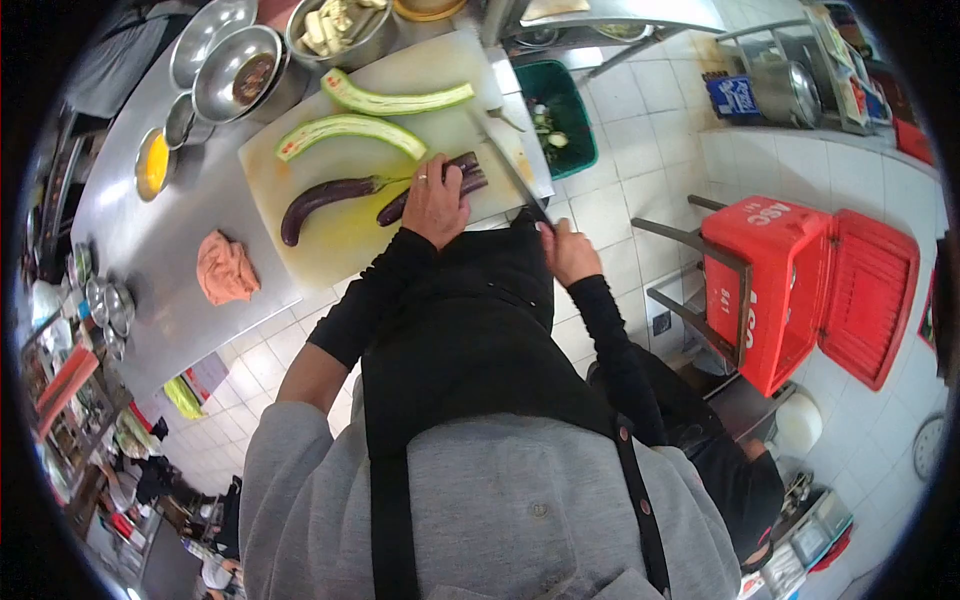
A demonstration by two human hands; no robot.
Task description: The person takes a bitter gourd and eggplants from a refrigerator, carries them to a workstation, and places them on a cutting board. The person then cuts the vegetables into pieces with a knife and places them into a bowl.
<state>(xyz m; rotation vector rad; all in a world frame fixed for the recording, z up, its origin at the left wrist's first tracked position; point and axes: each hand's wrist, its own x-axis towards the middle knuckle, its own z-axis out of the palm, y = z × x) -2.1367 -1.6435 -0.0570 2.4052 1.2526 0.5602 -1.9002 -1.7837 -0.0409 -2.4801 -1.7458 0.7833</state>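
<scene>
My left hand [437, 205] is closed over a dark purple eggplant [393, 211], pressing it to the white cutting board [285, 215]. The eggplant's end beyond my fingers shows two pieces side by side; my hand hides how they join. In my right hand [572, 254] is the handle of a long kitchen knife [514, 174], its blade slanting across the board's right edge. Another long eggplant [322, 200] lies whole, left of my left hand. Farther up the board rest two pale eggplant halves [400, 101], cut face up. A small cut stem [508, 120] sits near the knife tip.
Metal bowls [236, 78] stand along the counter's far side, one holding pale cut pieces. A bowl of yellow liquid [154, 163] and an orange cloth [225, 268] lie left. Right are a green bin [578, 90] with scraps and an open red cooler [765, 285]. Another person stands close behind.
</scene>
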